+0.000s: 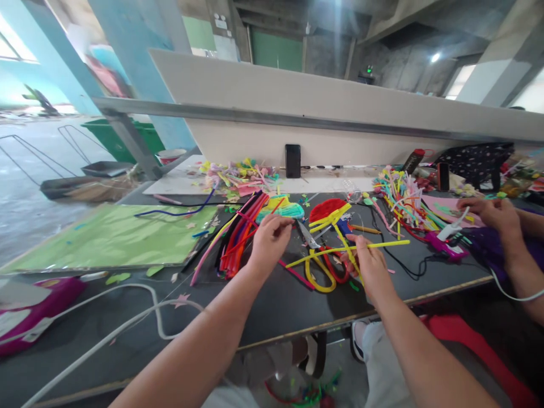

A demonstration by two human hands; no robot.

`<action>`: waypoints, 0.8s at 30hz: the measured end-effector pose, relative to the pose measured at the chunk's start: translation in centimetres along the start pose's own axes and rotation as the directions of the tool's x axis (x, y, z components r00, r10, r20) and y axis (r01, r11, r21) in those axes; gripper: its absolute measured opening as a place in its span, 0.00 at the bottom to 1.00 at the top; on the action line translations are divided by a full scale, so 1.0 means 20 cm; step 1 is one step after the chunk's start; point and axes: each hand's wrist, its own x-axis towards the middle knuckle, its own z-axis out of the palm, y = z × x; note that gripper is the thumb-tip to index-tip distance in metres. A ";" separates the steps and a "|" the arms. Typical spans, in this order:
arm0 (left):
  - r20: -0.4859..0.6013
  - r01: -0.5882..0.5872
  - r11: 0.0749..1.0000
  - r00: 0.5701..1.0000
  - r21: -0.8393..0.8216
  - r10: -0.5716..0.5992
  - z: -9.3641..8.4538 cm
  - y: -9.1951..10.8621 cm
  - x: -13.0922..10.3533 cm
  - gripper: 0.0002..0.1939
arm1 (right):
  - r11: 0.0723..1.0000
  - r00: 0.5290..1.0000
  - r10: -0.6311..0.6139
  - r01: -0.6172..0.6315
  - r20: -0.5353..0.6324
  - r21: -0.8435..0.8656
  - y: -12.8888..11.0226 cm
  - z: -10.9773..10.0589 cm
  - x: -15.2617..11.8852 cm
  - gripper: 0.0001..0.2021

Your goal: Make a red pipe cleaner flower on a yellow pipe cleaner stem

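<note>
My right hand point(366, 262) pinches crossed yellow pipe cleaners point(389, 244), one long stem lying across another. My left hand point(272, 237) is closed, its fingertips together beside a bundle of red, orange and purple pipe cleaners point(233, 249); whatever it may hold is too small to make out. Between the hands lie scissors point(308, 234) and a yellow loop point(321, 279) next to red handles. Just beyond are a red shape with yellow strips point(328, 211) and a teal and yellow shape point(283, 207).
A green sheet point(114, 235) and a magenta glue gun point(40, 309) with a white cable lie at the left. A phone point(293, 161) leans on the white board. At the right, another person's hands point(495, 215) work near a magenta device point(446, 247).
</note>
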 end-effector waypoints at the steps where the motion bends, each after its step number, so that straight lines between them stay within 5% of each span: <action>1: -0.019 -0.076 0.995 0.997 0.064 0.078 -0.01 0.02 0.00 0.09 | 1.000 1.000 -0.016 0.015 -0.025 -0.026 0.00 -0.01 0.00 0.28; 5: 0.246 -0.371 0.891 0.918 0.262 0.311 0.03 0.15 -0.07 0.11 | 0.988 0.998 -0.065 0.067 0.020 -0.139 -0.01 0.02 -0.03 0.28; 9: 0.479 -0.468 0.765 0.845 0.443 0.239 0.10 0.27 -0.13 0.13 | 0.927 0.967 -0.252 0.248 0.025 -0.282 0.00 0.08 -0.06 0.27; 11: 0.504 -0.465 0.736 0.842 0.493 0.195 0.11 0.28 -0.14 0.12 | 0.897 0.949 -0.315 0.310 0.037 -0.317 0.00 0.09 -0.07 0.25; 17: 0.508 -0.406 0.777 0.851 0.481 0.130 0.11 0.24 -0.16 0.09 | 0.952 0.972 -0.230 0.236 0.053 -0.194 0.00 0.11 -0.09 0.20; 20: 0.424 -0.312 0.877 0.895 0.366 0.141 0.11 0.24 -0.17 0.11 | 0.974 0.975 -0.219 0.220 0.019 -0.059 0.02 0.12 -0.09 0.19; 24: 0.368 -0.288 0.950 0.902 0.121 0.227 0.10 0.25 -0.19 0.12 | 0.967 0.970 -0.242 0.239 -0.027 -0.093 0.01 0.11 -0.07 0.21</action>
